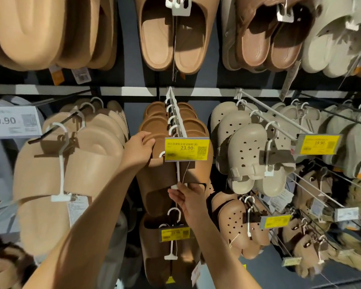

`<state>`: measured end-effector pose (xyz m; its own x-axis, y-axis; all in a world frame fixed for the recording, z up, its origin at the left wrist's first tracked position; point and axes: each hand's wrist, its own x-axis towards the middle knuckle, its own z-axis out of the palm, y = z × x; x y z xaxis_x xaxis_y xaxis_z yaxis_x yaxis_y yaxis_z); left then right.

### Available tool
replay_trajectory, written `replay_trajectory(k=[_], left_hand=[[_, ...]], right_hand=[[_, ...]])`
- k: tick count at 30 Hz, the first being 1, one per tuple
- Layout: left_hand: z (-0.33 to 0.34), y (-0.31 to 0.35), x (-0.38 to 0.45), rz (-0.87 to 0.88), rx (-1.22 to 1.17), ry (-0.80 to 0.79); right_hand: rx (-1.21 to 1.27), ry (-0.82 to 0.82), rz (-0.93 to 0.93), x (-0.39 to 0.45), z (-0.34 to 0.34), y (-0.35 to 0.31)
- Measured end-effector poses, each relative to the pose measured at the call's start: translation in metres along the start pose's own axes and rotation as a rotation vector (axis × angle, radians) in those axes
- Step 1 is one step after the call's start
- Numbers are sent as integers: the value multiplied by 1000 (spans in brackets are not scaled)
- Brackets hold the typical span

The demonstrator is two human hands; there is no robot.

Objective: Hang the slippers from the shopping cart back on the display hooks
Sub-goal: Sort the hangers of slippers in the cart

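A pair of brown slippers [154,178] on a white plastic hanger [177,172] hangs in front of the middle display hook [176,115], right behind its yellow 23.90 price tag [187,149]. My left hand [139,150] grips the upper left edge of the brown pair. My right hand [188,200] pinches the lower end of the white hanger from below. Several more brown pairs hang farther back on the same hook. The hanger's top loop sits at the tag's left edge; whether it is over the hook is hidden.
Tan slides [56,174] hang on the hook to the left. Beige perforated clogs [246,155] hang to the right, near another yellow tag [319,144]. Another brown pair [165,247] hangs below. Rows of slippers fill the rack above. No shopping cart is in view.
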<state>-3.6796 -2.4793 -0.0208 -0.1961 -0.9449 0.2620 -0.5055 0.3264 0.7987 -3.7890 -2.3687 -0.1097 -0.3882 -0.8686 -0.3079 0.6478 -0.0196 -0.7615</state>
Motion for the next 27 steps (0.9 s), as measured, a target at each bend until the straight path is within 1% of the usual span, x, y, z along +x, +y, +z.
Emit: replay_trajectory(k=[2, 4, 6, 7, 9, 11, 13, 15, 18, 21, 23, 25, 27], left_hand=[[-1, 4, -2, 21, 25, -2], [-2, 10, -7, 39, 34, 9], [-5, 17, -15, 65, 64, 33], [-7, 21, -19, 86, 92, 46], [-11, 27, -34, 147, 209, 70], [-12, 28, -57, 177, 372, 65], [-8, 35, -91, 121, 519, -34], [5, 53, -129, 89, 614, -187], [33, 100, -177, 210, 662, -321], [59, 160, -215, 390, 593, -454], [76, 198, -240, 517, 493, -463], [101, 230, -265, 660, 350, -456], [129, 259, -294, 780, 232, -469]], right_hand=[[-196, 30, 18, 1, -1, -10], [-443, 36, 76, -5, -3, -25], [-770, 6, 110, -18, -7, -44], [-944, -2, 80, -26, -10, -55], [-1258, -9, -119, -44, -18, -78], [-1441, 31, -333, -66, -24, -98], [-1512, 136, -454, -91, -30, -116], [-1603, 249, -541, -118, -36, -134], [-1708, 371, -632, -166, -62, -161], [-1755, 497, -689, -221, -106, -189], [-1754, 597, -706, -262, -140, -206], [-1782, 768, -712, -307, -176, -219], [-1801, 981, -707, -354, -213, -225]])
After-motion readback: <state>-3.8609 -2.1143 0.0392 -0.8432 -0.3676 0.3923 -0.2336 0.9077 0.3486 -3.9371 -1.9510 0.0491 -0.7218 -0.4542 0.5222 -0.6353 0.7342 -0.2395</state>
